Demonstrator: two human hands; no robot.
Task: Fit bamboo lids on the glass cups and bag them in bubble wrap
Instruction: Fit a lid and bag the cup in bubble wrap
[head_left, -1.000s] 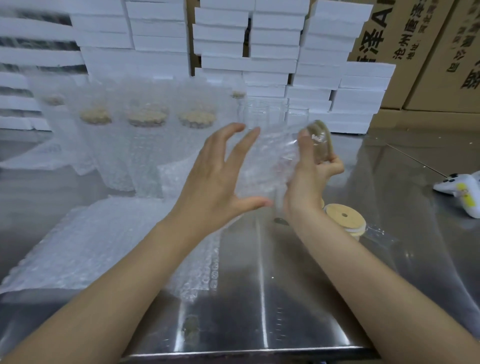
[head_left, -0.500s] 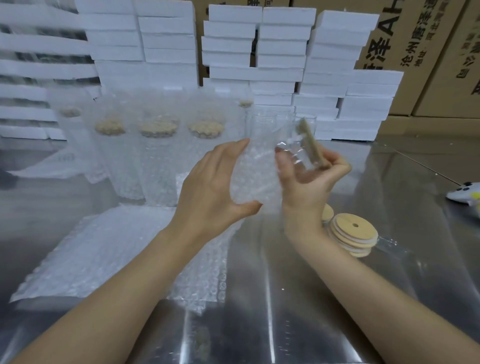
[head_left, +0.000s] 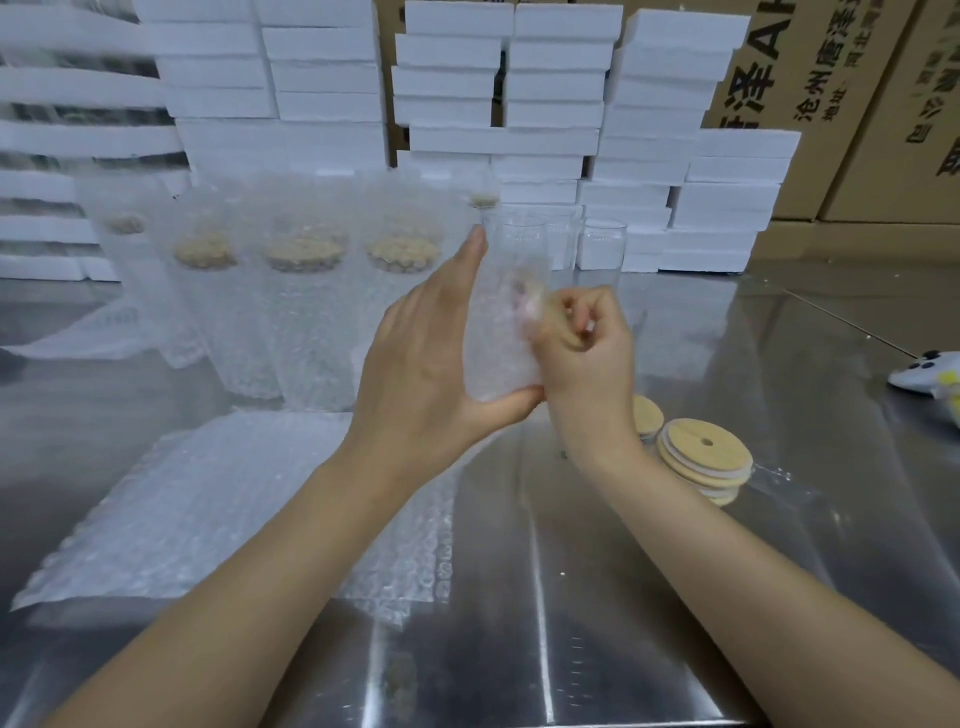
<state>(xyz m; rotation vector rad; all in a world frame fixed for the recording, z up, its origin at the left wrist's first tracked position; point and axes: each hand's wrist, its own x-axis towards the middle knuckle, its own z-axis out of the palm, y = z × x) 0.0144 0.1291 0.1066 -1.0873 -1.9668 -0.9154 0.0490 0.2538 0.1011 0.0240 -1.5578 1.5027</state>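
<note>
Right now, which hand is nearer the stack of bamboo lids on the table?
Right. The right hand, gripping the lidded cup, is just above-left of the lid stack in view; the left hand, holding the bubble-wrap bag, is farther left, beyond it.

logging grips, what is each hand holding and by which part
Left hand holds the bag at its lower end, thumb beneath. Right hand grips the lid by its rim.

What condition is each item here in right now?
left hand, holds the bubble bag upright
right hand, grips the lidded cup, blurred, against the bag
wrapped cups, upright, lidded, bagged
bare glass cups, upright, without lids
spare lids, stacked flat
flat bags, piled, lying flat
</note>
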